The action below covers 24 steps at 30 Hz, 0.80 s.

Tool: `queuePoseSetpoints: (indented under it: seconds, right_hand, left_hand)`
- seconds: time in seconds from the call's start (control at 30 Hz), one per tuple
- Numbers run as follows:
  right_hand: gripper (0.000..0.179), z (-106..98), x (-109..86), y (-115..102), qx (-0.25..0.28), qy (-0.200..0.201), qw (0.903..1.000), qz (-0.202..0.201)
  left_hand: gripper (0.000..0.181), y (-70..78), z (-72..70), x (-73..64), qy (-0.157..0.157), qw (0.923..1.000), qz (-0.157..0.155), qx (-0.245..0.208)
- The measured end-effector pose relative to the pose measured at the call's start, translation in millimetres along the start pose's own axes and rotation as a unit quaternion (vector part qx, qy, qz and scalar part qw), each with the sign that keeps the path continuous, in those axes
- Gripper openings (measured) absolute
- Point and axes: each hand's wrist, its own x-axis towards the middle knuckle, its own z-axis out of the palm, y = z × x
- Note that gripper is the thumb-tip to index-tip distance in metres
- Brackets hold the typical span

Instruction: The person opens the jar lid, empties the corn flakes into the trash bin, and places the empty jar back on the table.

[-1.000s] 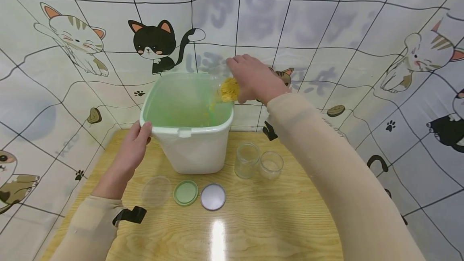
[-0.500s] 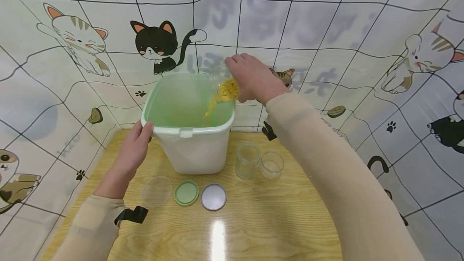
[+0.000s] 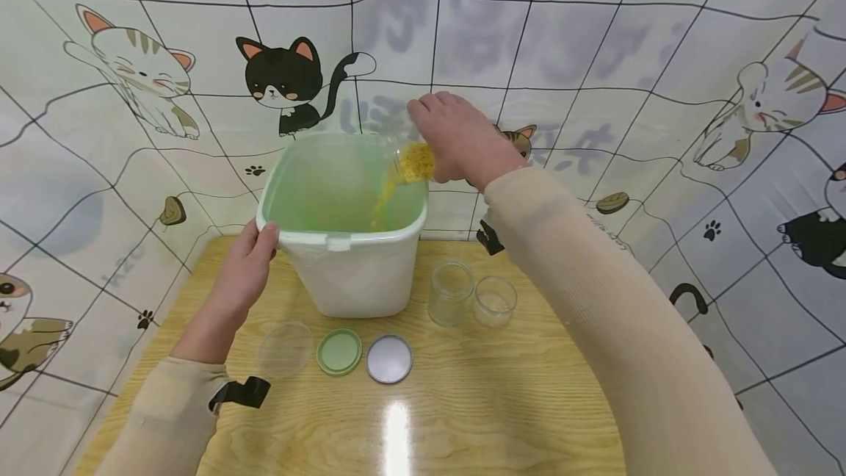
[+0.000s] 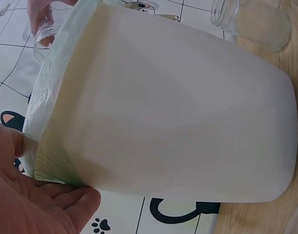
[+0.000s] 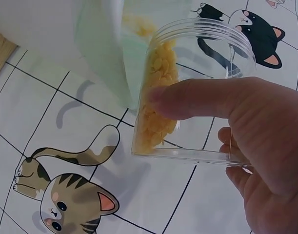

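A white bin with a pale green liner bag stands on the table. My left hand grips its left front rim, thumb on top; the left wrist view shows those fingers under the liner's folded edge. Over the bin's right rim, my right hand holds a clear screw-neck jar tipped sideways, mouth toward the bin. Yellow flakes lie along the jar's lower side, and a stream of them falls into the bag. The bottom of the bag is hidden behind the front rim.
Two lidless glass jars, a taller one and a shorter one, stand right of the bin. In front lie a clear lid, a green lid and a white lid. A cat-print wall covering rises close behind.
The flow of yellow flakes has grown from a few scattered pieces to a steady stream. The jar and right hand have shifted very slightly; the left hand stays on the rim.
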Motion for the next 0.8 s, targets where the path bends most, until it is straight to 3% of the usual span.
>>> queuePoseSetpoints:
  seconds: [0.8]
  right_hand:
    - [0.082, -3.3, 4.4, -4.8, -0.043, 0.006, 0.9989, -0.019]
  left_hand:
    - [0.064, -1.0, 0.8, -0.5, 0.004, 1.0, -0.006, 0.003]
